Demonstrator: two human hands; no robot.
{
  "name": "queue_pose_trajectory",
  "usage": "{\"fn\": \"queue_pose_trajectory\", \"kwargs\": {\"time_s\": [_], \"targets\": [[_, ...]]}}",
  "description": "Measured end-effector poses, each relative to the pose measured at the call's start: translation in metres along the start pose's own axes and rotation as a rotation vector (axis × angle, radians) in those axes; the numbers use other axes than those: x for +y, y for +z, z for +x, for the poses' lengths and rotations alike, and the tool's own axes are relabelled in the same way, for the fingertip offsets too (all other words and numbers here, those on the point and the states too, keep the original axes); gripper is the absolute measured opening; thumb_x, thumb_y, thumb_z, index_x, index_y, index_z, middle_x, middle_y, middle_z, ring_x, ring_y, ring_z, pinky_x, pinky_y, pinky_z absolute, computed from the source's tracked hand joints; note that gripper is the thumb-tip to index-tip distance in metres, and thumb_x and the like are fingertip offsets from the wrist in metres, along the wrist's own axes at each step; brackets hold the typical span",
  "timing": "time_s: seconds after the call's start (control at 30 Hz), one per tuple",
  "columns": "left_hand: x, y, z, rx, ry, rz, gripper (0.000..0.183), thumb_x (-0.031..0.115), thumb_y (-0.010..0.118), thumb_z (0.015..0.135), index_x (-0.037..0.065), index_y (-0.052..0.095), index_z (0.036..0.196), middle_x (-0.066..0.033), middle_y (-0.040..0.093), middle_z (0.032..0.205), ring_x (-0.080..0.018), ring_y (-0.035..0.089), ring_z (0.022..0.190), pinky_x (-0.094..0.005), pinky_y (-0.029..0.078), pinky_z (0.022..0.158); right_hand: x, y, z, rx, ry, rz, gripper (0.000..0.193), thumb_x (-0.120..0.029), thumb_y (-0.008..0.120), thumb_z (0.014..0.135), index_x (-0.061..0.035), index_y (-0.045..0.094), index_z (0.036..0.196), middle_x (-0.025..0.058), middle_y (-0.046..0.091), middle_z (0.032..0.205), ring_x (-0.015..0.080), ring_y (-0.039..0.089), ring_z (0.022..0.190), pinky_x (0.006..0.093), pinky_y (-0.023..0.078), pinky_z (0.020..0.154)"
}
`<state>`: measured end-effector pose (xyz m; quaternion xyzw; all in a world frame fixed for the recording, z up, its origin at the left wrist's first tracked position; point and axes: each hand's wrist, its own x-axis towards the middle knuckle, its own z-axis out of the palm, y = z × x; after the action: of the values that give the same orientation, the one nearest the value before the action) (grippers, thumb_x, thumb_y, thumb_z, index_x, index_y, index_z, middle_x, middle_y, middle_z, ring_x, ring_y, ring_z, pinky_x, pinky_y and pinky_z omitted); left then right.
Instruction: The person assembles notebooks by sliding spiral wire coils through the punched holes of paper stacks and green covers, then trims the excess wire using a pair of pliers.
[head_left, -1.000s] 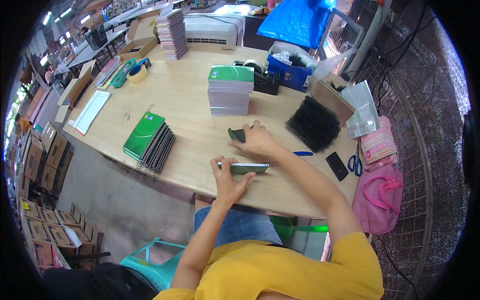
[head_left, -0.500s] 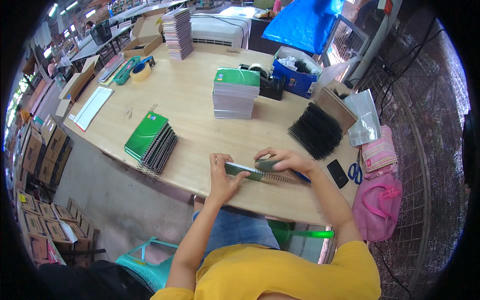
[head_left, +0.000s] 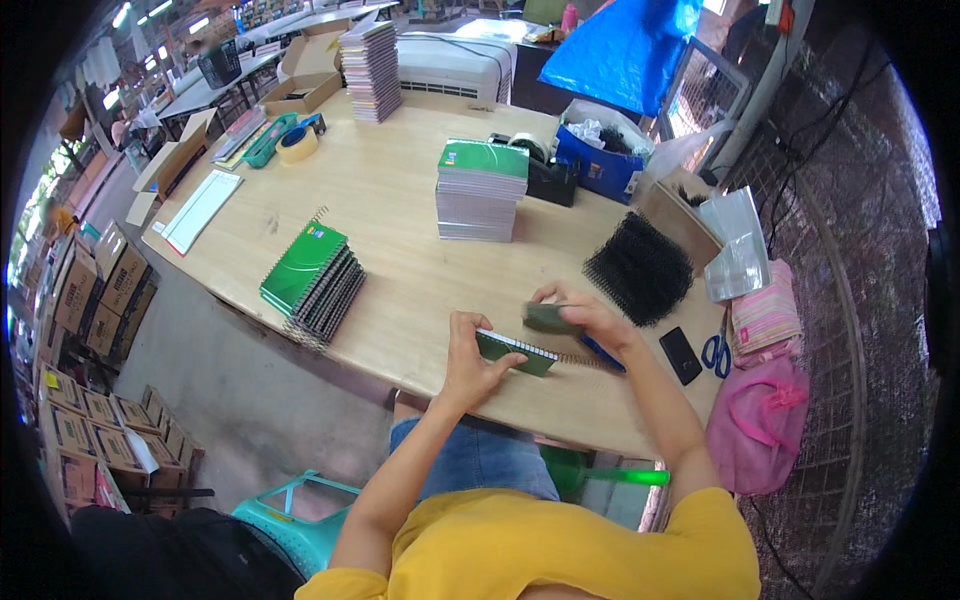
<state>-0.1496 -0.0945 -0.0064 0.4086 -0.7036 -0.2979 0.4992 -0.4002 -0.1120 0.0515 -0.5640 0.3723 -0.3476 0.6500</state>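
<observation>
1. A person in a yellow top sits at a pale wooden counter (head_left: 400, 200), seen from above; both bare forearms reach forward from the lower edge.
2. The left hand (head_left: 472, 355) grips the near left end of a thin green notebook (head_left: 515, 351), fingers curled over its edge.
3. The notebook is flat and rectangular with a smooth green cover. A coil of wire binding runs along its far long edge — the long axis goes from left to right, slightly downward toward the right.
4. The right hand (head_left: 585, 318) is closed around a small dark green pad-like object (head_left: 548, 318), held just above the notebook's right end; what the object is cannot be told.
5. The notebook lies between the 2 hands, near the counter's front edge, directly ahead of the person.
6. A blue pen (head_left: 602, 353) lies on the counter just under the right wrist.
7. To the right sits a bristly heap of black wire coils (head_left: 640, 268), and beyond it a black phone (head_left: 681, 355) and blue-handled scissors (head_left: 715, 355).
8. To the left, a slanted stack of green spiral notebooks (head_left: 312, 280) fans out — their wire edges face up and left.
9. Farther back stands a tall, square stack of notebooks (head_left: 482, 190) with a green cover on top.
</observation>
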Motion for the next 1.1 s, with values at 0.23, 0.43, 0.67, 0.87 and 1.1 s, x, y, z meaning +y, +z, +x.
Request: {"fn": "queue_pose_trajectory", "kwargs": {"time_s": [0.23, 0.43, 0.67, 0.87, 1.1], "targets": [[0.001, 0.007, -0.002, -0.004, 0.027, -0.008, 0.073, 0.024, 0.095, 0.062, 0.002, 0.046, 0.112, -0.0118, 0.046, 0.105, -0.0272, 0.049, 0.095, -0.0367, 0.043, 0.085, -0.003, 0.01, 0.003, -0.018, -0.136, -0.58, 0.045, -0.04, 0.064, 0.093, -0.0005, 0.072, 0.112, 0.0135, 0.06, 0.121, 0.0258, 0.059, 0.114, 0.0364, 0.043, 0.102], [0.004, 0.007, -0.003, -0.022, 0.034, -0.029, 0.074, 0.022, 0.092, 0.066, 0.002, 0.045, 0.12, -0.0116, 0.046, 0.106, -0.0267, 0.049, 0.096, -0.0376, 0.044, 0.087, -0.004, 0.02, 0.006, -0.071, -0.024, -0.367, 0.049, -0.04, 0.066, 0.093, -0.0042, 0.059, 0.126, 0.0115, 0.062, 0.112, 0.0228, 0.058, 0.109, 0.0348, 0.044, 0.097], [-0.022, -0.03, 0.009, -0.163, -0.273, -0.68, 0.062, -0.006, 0.067, 0.086, 0.004, 0.039, 0.141, -0.0063, 0.054, 0.104, -0.0154, 0.056, 0.097, -0.0288, 0.049, 0.088, 0.003, 0.021, 0.016, -0.089, -0.114, -0.563, 0.048, -0.036, 0.066, 0.094, -0.0005, 0.062, 0.125, 0.0076, 0.058, 0.125, 0.0198, 0.055, 0.114, 0.0339, 0.043, 0.099], [-0.022, -0.029, 0.01, -0.197, -0.361, -0.789, 0.061, -0.013, 0.061, 0.087, 0.007, 0.039, 0.14, -0.0052, 0.059, 0.1, -0.0139, 0.06, 0.094, -0.0287, 0.052, 0.085, -0.009, 0.025, 0.015, -0.052, -0.032, -0.314, 0.044, -0.038, 0.062, 0.095, -0.0004, 0.066, 0.117, 0.0089, 0.059, 0.125, 0.0193, 0.055, 0.115, 0.0324, 0.039, 0.104], [-0.027, -0.025, 0.01, -0.179, -0.342, -0.784, 0.064, -0.008, 0.067, 0.087, 0.008, 0.039, 0.141, -0.0065, 0.062, 0.101, -0.0137, 0.062, 0.093, -0.0273, 0.054, 0.082, 0.014, 0.017, 0.037, -0.044, -0.091, -0.692, 0.047, -0.039, 0.065, 0.095, -0.0043, 0.066, 0.126, 0.0169, 0.051, 0.134, 0.0276, 0.051, 0.124, 0.0399, 0.043, 0.102]]}}
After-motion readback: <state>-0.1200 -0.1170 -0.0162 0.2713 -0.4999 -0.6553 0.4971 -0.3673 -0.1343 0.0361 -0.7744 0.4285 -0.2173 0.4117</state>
